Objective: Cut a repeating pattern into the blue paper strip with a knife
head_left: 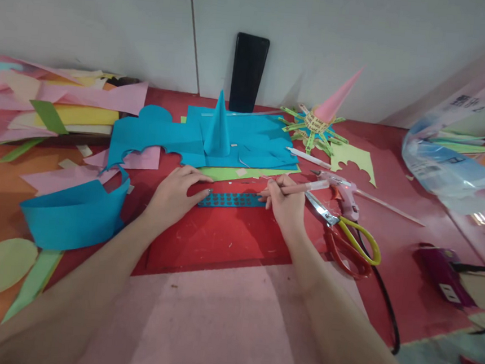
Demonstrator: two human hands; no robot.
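Gripping a pinkish pen (310, 187), the right hand (286, 204) was closed around the barrel, its fingertips at the right end of a blue paper strip (232, 200) with rows of small dark marks. Left hand (177, 194) was partly open, palm down, thumb at the strip's left end, fingers loosely bent, nothing gripped. Strip lay flat on a red sheet (220, 237), between the hands. Pen tip was too small to make out, so can't tell if it touched the paper. Behind the strip: blue paper sheets (263, 135) over light green paper, with a blue paper cone (218, 134) standing upright on them. Black smartphone (248, 72) leaned against the wall (323, 36) behind those. Right of the phone, a pink paper cone (338, 100) sat tilted on a printed paper ring with green strips radiating out. White pen (308, 157) lay in front of that, beside a scalloped light green paper piece (365, 159). Just right of the right hand were scissors (354, 243) with one red and one yellow handle, blades pointing toward the hand, and a pink glue gun (344, 192) on its side. Purple power outlet box (447, 273) was farther right, black cable plugged in; clear plastic bag (447, 171) sat beyond it. On the left, a curved blue paper band (72, 215) stood near the left forearm, a pale green oval (0, 268) was near it, and a pile of coloured paper scraps (84, 97) was behind.
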